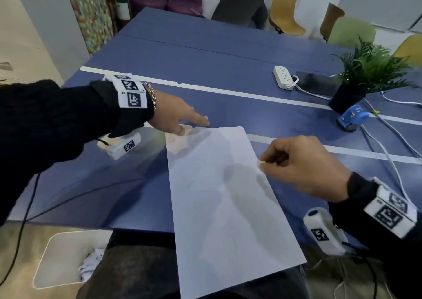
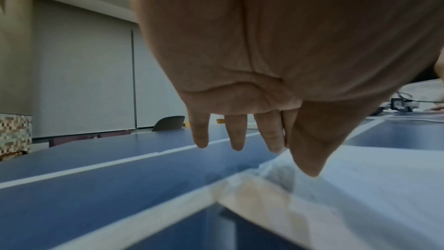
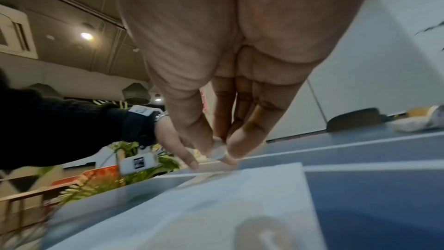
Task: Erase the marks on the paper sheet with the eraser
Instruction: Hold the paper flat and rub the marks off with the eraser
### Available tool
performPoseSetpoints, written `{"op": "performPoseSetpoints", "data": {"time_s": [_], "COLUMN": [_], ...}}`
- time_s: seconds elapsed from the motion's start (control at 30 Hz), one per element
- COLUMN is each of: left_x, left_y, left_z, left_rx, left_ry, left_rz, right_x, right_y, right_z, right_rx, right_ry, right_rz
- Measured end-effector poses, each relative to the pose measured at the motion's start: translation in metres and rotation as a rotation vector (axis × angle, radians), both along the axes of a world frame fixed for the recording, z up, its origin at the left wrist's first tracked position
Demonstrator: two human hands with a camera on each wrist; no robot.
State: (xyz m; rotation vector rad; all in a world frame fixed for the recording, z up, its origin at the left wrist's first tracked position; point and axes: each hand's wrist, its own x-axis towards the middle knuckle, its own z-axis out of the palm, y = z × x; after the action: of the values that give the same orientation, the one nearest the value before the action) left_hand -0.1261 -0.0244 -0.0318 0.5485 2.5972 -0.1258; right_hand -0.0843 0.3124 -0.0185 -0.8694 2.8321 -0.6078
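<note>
Nearest you, the paper sheet point(image 1: 226, 195) lies flat on the blue table point(image 1: 205, 54), its near edge hanging past the table's near rim over your lap, its long axis running away from you. Marks on it: only faint specks toward the far end, too small to read. Your left hand point(image 1: 175, 113) reaches to the sheet's far left corner, fingers straight and relaxed, nothing grasped; the fingertips point(image 2: 310, 166) sit at that corner, contact not certain from the wrist view. Your right hand point(image 1: 303, 163) hovers over the sheet's right edge, partway along, thumb and fingers pinching the small white eraser point(image 3: 218, 150); in the head view the eraser shows as a pale tip at the fingertips, just above the paper edge. White tape lines cross the table left to right beyond the sheet. Far right: power strip point(image 1: 283, 77), dark phone-like slab point(image 1: 316, 83), potted plant point(image 1: 367, 70), blue tape dispenser point(image 1: 351, 117), cables trailing near. Near left, below the table: white bin point(image 1: 61, 258) with crumpled paper.
</note>
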Motion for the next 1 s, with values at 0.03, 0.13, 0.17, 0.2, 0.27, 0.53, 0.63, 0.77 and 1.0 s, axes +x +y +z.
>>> {"op": "performPoseSetpoints", "data": {"time_s": [0.03,0.13,0.17,0.2,0.27,0.53,0.63,0.77,1.0], "left_x": [0.005,0.02,0.023,0.027,0.031,0.035,0.021,-0.002,-0.01], "left_y": [0.002,0.006,0.007,0.006,0.003,0.019,0.042,0.059,0.06], "left_z": [-0.003,-0.013,-0.015,-0.017,-0.018,-0.019,-0.026,-0.041,-0.047], "left_rx": [-0.012,-0.027,-0.022,-0.019,-0.048,0.037,0.08,0.052,0.039], "left_ry": [-0.011,-0.044,-0.052,-0.048,-0.03,0.127,0.09,0.015,0.023], "left_rz": [0.002,0.045,0.049,0.049,0.014,-0.026,0.029,0.049,0.046], "right_x": [0.009,0.034,0.039,0.041,0.035,0.013,-0.021,-0.079,-0.094], "right_y": [-0.002,-0.009,-0.01,-0.01,-0.005,-0.001,-0.023,-0.062,-0.078], "right_z": [-0.004,-0.022,-0.027,-0.031,-0.034,-0.017,-0.003,-0.008,-0.033], "right_rx": [0.011,0.112,0.165,0.21,0.246,0.309,0.261,0.227,0.259], "right_ry": [-0.035,-0.101,-0.1,-0.094,-0.085,-0.163,-0.115,0.021,0.065], "right_rz": [0.029,0.167,0.209,0.23,0.214,0.212,0.194,0.146,0.175]}}
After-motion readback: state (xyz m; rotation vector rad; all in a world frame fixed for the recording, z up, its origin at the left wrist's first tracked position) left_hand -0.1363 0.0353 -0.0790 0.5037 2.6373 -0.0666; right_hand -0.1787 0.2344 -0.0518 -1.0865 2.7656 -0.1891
